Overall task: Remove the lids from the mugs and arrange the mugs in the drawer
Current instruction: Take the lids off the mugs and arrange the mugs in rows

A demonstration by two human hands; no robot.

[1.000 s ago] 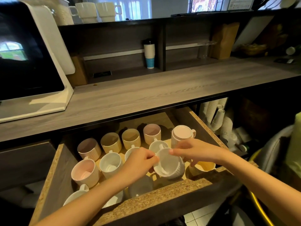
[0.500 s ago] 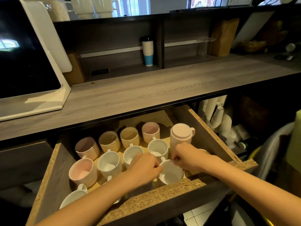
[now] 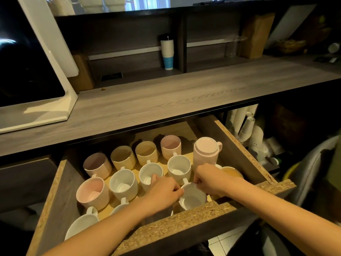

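An open chipboard drawer [image 3: 193, 218] holds several lidless mugs in rows: pink, yellow and white. A white mug [image 3: 192, 197] stands upright near the drawer's front edge. My left hand [image 3: 162, 193] grips its left rim and my right hand [image 3: 208, 179] pinches its right rim. A pink mug with its lid on [image 3: 206, 151] stands at the back right, just behind my right hand. A yellow mug [image 3: 232, 172] sits partly hidden behind my right wrist.
A grey wooden counter [image 3: 166, 100] overhangs the back of the drawer. A white-framed screen [image 3: 33, 71] stands on it at left. Stacked paper cups [image 3: 247, 126] fill the dark shelf right of the drawer. A cup stack [image 3: 167, 50] stands on the back shelf.
The white mug was held tilted above the drawer a second ago. Both hands have lowered it upright onto the drawer floor near the front edge.
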